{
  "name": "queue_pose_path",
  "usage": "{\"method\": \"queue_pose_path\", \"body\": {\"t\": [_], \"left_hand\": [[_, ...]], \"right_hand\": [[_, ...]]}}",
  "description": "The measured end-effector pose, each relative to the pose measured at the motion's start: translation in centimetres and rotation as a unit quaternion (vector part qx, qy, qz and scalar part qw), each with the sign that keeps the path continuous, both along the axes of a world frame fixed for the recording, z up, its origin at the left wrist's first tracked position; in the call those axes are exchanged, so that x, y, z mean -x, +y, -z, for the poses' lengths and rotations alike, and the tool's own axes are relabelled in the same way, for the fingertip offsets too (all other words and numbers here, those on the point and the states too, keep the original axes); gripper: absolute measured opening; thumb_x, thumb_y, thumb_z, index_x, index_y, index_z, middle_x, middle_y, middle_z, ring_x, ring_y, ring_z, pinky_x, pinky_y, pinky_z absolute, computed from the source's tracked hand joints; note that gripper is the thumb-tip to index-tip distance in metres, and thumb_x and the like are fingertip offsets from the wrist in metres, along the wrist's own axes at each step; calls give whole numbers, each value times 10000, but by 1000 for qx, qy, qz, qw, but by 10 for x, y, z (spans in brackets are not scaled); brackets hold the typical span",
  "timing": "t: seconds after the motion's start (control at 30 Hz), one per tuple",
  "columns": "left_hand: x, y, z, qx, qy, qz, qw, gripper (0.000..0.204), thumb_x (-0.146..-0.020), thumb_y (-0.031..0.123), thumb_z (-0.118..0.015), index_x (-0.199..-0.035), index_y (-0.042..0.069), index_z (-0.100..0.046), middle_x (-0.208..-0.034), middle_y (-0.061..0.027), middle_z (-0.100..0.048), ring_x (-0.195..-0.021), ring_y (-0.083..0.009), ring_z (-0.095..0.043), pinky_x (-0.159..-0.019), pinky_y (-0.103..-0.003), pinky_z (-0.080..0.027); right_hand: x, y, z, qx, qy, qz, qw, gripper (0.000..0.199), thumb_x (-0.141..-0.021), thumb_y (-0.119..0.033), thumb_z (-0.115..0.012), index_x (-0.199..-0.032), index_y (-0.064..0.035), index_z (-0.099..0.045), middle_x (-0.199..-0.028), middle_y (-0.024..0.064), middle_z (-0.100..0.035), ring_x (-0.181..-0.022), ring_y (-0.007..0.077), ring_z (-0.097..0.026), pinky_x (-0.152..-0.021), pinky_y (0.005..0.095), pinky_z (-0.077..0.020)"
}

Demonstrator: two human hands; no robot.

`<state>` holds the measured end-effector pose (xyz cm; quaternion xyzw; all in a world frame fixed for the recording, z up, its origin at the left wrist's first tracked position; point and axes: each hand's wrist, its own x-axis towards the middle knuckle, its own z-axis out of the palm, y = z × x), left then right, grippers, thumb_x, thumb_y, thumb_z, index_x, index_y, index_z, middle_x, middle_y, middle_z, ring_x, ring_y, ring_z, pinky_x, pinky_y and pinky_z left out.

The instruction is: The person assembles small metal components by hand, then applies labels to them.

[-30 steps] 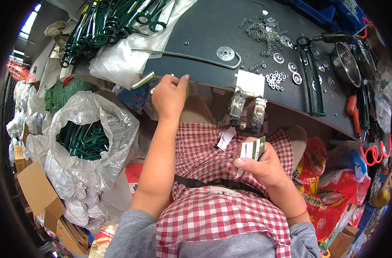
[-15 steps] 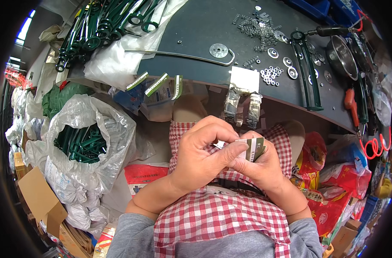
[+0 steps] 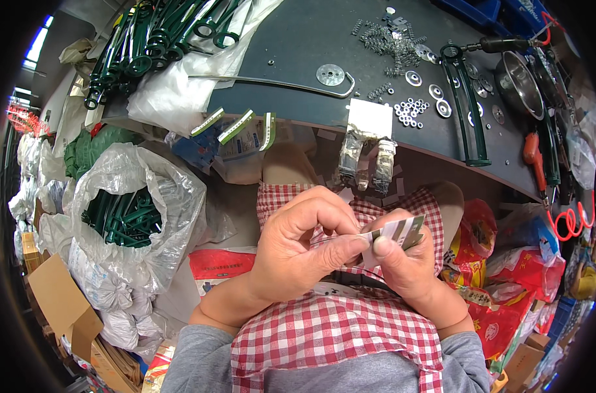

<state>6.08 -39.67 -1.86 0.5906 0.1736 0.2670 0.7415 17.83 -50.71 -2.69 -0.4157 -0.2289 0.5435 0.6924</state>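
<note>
Several labels (image 3: 401,230) between both hands (image 3: 298,249)

Grey short-sleeved top (image 3: 340,381) — red-and-white checked apron (image 3: 337,324) over it, matching straps (image 3: 431,381) — forearms (image 3: 232,300) bare.

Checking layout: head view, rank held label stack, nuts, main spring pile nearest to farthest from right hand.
1. Label stack: held in right hand.
2. Nuts: table, near side.
3. Main spring pile: farther back, behind nuts.
</note>
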Motion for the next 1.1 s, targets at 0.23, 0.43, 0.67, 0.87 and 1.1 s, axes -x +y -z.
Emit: {"method": "queue_pose_path", "body": {"t": [0.23,0.43,0.67,0.87,1.1], "left_hand": [[1,-2,-1,-75,-4,15,997,88,-753,71,-612,-800,26,-552,-792,-74,-544,-723,-146,-517,-648,-264,-408],[1,6,-11,-229,-18,62,971,106,-691,36,-569,-786,12,-529,-759,-103,-536,-669,-166,-479,-603,-276,-380],[0,6,-14,-269,-59,66,959,132,-640,60,-597,-747,41,-522,-695,-72,-527,-620,-180,-465,-568,-286,-367],[-2,4,-11,-211,-68,86,971,150,-638,76,-626,-728,53,-509,-679,-61,-519,-612,-175,-459,-562,-283,-366],[-11,-7,-13,-439,-59,-155,883,274,-620,136,-738,-784,84,-525,-774,-40,-564,-649,-183,-497,-557,-284,-372]], "right_hand": [[1,-6,3,27,-15,96,995,260,-771,-213,-635,-877,-44,-467,-744,88,-557,-668,132,-541,-555,244,-441],[-3,-8,-12,46,10,48,998,104,-789,-95,-613,-845,-15,-577,-735,13,-591,-641,47,-523,-547,185,-413],[-2,-8,-22,53,-7,15,998,88,-772,-64,-628,-829,-9,-590,-716,19,-597,-622,50,-537,-527,184,-417],[-1,-13,-15,6,-101,29,994,125,-722,-29,-668,-804,8,-582,-709,41,-602,-601,58,-545,-511,191,-420],[1,-13,-5,-41,-214,68,974,148,-733,-26,-652,-830,17,-549,-722,74,-602,-602,85,-557,-532,210,-446]]}}
